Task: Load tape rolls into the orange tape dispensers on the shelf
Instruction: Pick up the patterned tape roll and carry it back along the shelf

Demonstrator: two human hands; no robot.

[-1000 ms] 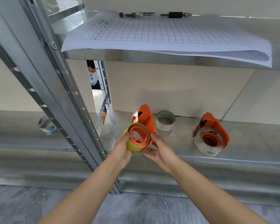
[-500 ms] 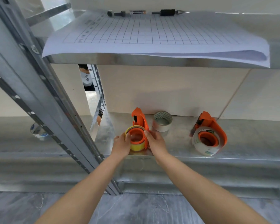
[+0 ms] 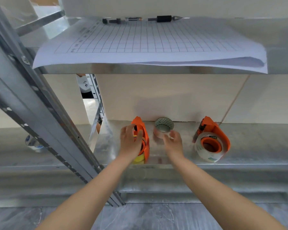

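Observation:
An orange tape dispenser (image 3: 144, 133) stands on the metal shelf (image 3: 248, 146) with a yellow tape roll (image 3: 138, 158) seated in it. My left hand (image 3: 130, 140) rests on the dispenser's side, fingers spread over the roll. My right hand (image 3: 172, 141) is open just in front of a loose clear tape roll (image 3: 164, 127) at the back of the shelf, fingertips at its near rim; the roll looks blurred. A second orange dispenser (image 3: 212, 130) on the right holds a white tape roll (image 3: 206, 150).
A grid-printed paper sheet (image 3: 148, 45) overhangs the upper shelf, with a marker (image 3: 164, 18) and small items behind it. A slanted metal upright (image 3: 40, 105) crosses the left. Another tape roll (image 3: 32, 143) lies on the shelf beyond it.
The loaded dispenser has been set further back on the shelf. My right hand has left it and moved right to the loose clear roll. My left hand stays on the dispenser.

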